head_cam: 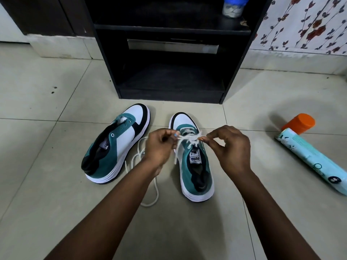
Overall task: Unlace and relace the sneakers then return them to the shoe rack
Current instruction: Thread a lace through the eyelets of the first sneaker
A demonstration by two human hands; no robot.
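Forearms, two, bare, enter from the bottom edge, elbows cut off by the frame. Left hand [159, 145]: fingers curled, pinching one end of the white lace [188, 138] above the right sneaker [195, 166]; fingertips partly hidden behind its own knuckles. Right hand [231, 145]: thumb and forefinger pinching the other lace end, remaining fingers loosely bent. Right sneaker: teal, white and black, upright on the floor [56, 91], toe toward the shoe rack [169, 72]; lace threaded through the upper eyelets, the crossings too tangled to count. Left sneaker [116, 145]: same colours, tilted onto its side just beside the other, eyelets bare. Loose lace [152, 186]: white, lying on the floor between the two sneakers, partly covered by the left forearm. Shoe rack: black, open shelves, top cut off by the frame. Spray can [311, 158]: pale blue, orange cap, lying on the floor at right, lower end cut off. Jar [232, 8]: blue lid, on an upper shelf, contents unclear.
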